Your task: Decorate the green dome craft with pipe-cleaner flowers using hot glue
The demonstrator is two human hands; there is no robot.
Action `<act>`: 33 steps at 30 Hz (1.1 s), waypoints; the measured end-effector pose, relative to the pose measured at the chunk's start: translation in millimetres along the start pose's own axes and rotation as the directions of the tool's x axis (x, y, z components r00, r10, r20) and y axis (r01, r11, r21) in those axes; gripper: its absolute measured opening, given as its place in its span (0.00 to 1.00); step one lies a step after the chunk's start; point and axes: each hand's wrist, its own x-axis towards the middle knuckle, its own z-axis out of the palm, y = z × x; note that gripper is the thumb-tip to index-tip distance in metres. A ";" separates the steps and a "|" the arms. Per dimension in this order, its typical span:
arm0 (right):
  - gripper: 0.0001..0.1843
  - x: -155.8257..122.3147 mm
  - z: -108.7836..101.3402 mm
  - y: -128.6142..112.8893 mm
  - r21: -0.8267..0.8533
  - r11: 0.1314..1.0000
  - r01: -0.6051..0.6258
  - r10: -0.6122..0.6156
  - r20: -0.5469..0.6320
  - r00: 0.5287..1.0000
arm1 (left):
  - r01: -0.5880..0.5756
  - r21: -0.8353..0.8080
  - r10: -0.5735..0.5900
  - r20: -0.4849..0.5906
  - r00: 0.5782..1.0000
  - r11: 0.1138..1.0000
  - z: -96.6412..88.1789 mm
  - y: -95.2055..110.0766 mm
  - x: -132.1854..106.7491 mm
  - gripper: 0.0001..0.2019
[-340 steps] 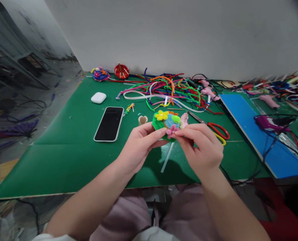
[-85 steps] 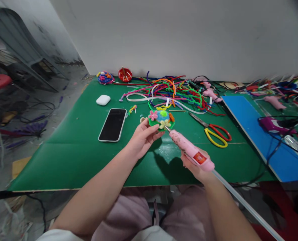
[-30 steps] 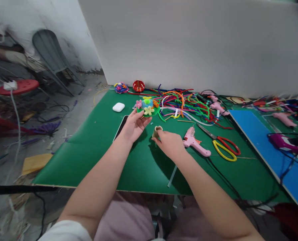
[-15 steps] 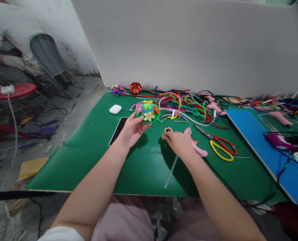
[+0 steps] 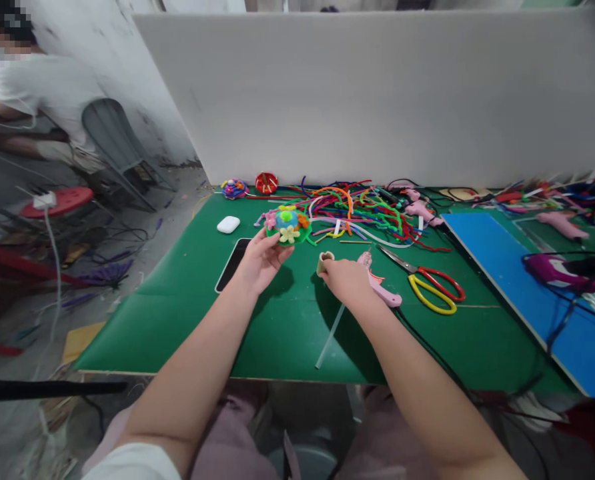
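Observation:
My left hand [image 5: 265,263] grips a small round pipe-cleaner ornament [image 5: 287,225] by its near edge. It has a green rim, a blue dome with a bright green top, and pink, yellow and orange flowers around it. My right hand [image 5: 345,280] pinches a short beige tube [image 5: 326,261], its open end facing up, a little right of the ornament and apart from it. Beside that hand lies a pink glue gun [image 5: 385,291], partly hidden by it, with a clear glue stick [image 5: 330,337] below. Scissors [image 5: 430,287] with red and yellow handles lie farther right.
Pipe cleaners [image 5: 362,210] in many colours lie heaped at the back, near two finished ornaments [image 5: 234,189]. A phone [image 5: 232,263] and white earbud case [image 5: 228,225] are at left. A blue board [image 5: 507,287] covers the right. A white panel [image 5: 367,100] stands behind.
The view has tilted up slightly, so the table's contents sit a little farther left. Both hands keep the same hold on the ornament and the tube.

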 end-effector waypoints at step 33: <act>0.13 7.2 3.3 12.9 -0.101 0.993 0.057 -0.057 0.004 0.998 | 0.300 -0.005 -0.300 0.019 0.954 0.954 -10.9 -21.1 -57.4 0.12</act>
